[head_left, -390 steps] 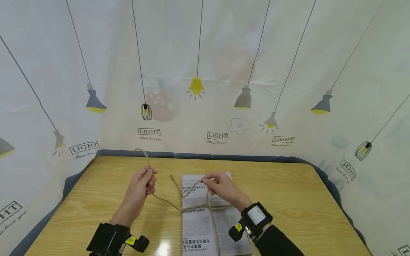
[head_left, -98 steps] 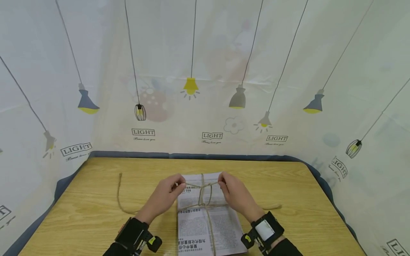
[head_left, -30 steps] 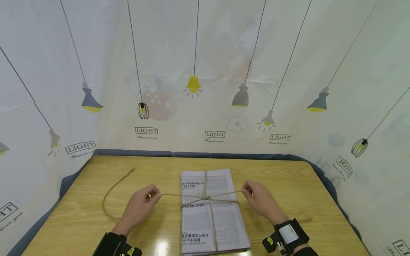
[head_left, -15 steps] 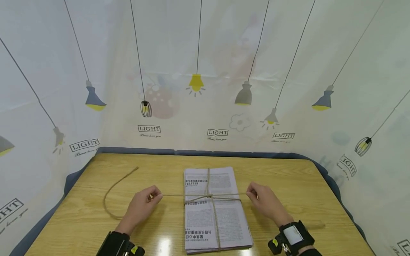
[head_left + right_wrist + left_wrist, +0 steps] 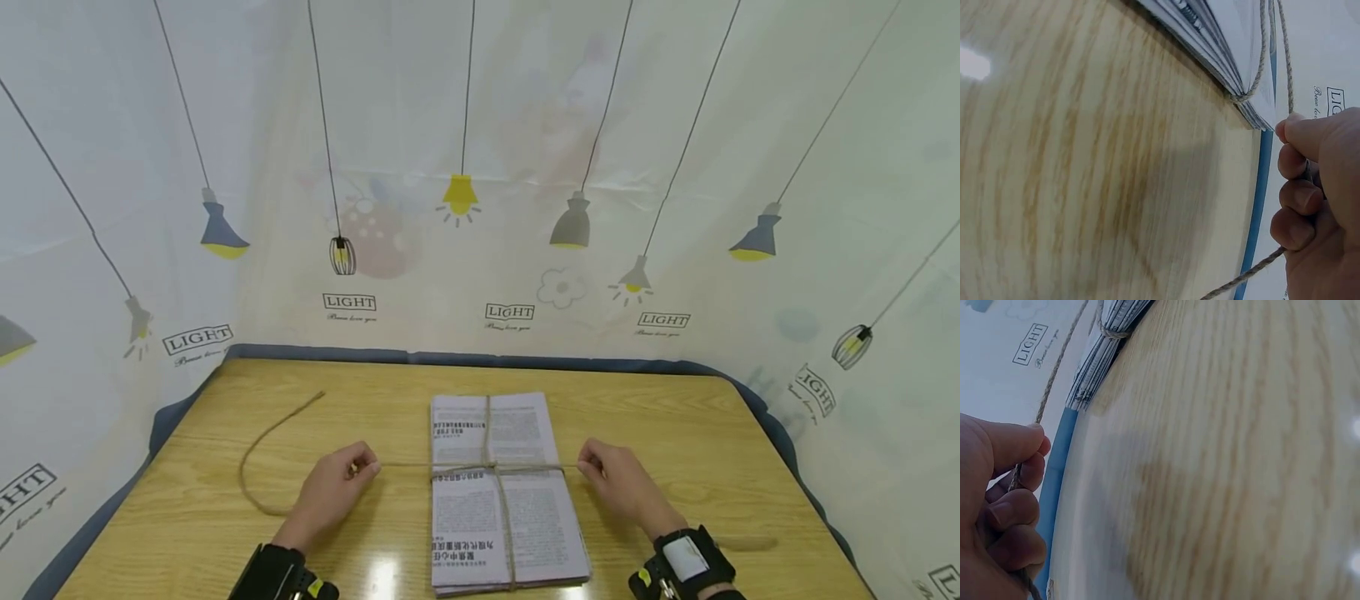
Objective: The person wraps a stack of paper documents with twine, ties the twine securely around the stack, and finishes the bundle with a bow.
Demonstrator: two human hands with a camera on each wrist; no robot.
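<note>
A stack of newspapers [image 5: 465,517] lies on the table in the head view, bound crosswise with twine [image 5: 506,525] that crosses near the stack's middle. My left hand [image 5: 333,492] pinches one twine end to the left of the stack; my right hand [image 5: 622,483] pinches the other to the right. Between them the twine runs straight and taut over the crossing. In the left wrist view the twine [image 5: 1054,375] passes between thumb and curled fingers. The right wrist view shows the twine [image 5: 1288,69] likewise gripped, its tail coming out below the fingers.
On the wooden table [image 5: 652,408], a loose twine tail [image 5: 251,458] curves out at the left of my left hand. Another tail [image 5: 746,543] lies beyond my right wrist. A patterned cloth [image 5: 420,125] hangs behind the table's far edge.
Thirteen seconds ago one twine end stood loose and slack. By 3.3 s ago both hands held twine close over the stack; they have since moved apart, drawing it taut and the knot down.
</note>
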